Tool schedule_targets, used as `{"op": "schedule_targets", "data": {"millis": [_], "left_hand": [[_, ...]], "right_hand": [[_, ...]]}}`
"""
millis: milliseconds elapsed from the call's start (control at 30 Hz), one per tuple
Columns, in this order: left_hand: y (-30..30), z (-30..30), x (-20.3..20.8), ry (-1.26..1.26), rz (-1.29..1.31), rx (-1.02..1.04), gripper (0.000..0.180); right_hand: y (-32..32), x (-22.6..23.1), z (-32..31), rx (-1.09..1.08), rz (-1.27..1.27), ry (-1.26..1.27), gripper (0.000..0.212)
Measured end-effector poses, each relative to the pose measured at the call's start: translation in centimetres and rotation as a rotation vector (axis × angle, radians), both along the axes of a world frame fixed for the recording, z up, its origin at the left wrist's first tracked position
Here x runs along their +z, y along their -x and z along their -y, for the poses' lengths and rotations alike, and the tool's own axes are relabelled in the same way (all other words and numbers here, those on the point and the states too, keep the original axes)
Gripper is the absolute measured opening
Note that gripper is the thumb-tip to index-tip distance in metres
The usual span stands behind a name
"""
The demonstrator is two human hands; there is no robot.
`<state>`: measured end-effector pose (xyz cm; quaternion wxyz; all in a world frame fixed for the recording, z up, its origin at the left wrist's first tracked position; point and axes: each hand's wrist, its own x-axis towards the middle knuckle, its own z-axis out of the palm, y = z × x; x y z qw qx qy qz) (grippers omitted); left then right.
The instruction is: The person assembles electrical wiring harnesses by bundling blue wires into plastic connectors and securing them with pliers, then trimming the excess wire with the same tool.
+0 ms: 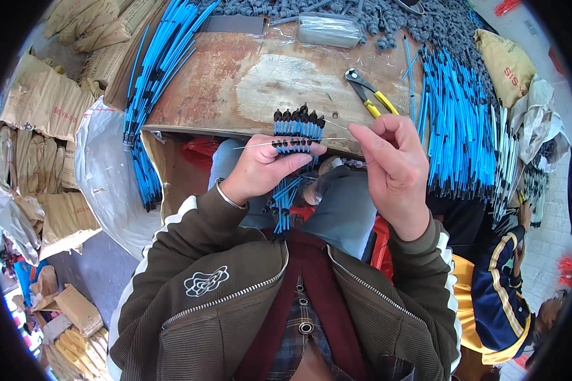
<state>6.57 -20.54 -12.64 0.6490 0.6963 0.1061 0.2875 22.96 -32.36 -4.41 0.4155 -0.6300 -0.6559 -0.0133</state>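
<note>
My left hand [258, 166] is closed around a row of short blue tubes with black tips [298, 126], held upright just off the table's near edge. A thin straight wire [251, 146] runs crosswise at the row, sticking out past both sides of it. To the right, my right hand [397, 171] is raised with thumb and forefinger pinched together. A fine wire-like strand seems to reach from that pinch toward the tubes, too thin to follow fully. More blue tubes with black ends [285, 206] hang below my left hand, over my lap.
Pincers with yellow handles [363, 84] lie on the wooden table [216, 76]. Behind them are a clear plastic box [329, 32] and a heap of grey fittings [388, 19]. Blue tube bundles lie left [162, 51] and right [457, 120]. A co-worker's dark blue sleeve [499, 267] shows at right.
</note>
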Motion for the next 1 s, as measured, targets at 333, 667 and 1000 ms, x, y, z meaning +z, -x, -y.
{"op": "schedule_targets", "data": {"millis": [333,667,1000], "left_hand": [[0.14,0.20,0.70,0.014,-0.059,-0.002,0.020],[0.26,0.41,0.66,0.085,-0.063,0.008,0.018],[0.28,0.41,0.53,0.079,-0.078,0.005,0.018]], "right_hand": [[0.39,-0.25,-0.07,-0.057,0.089,-0.034,0.027],[0.57,-0.53,-0.05,-0.052,0.075,-0.054,0.029],[0.92,-0.47,-0.33,-0.079,0.178,-0.073,0.034]]}}
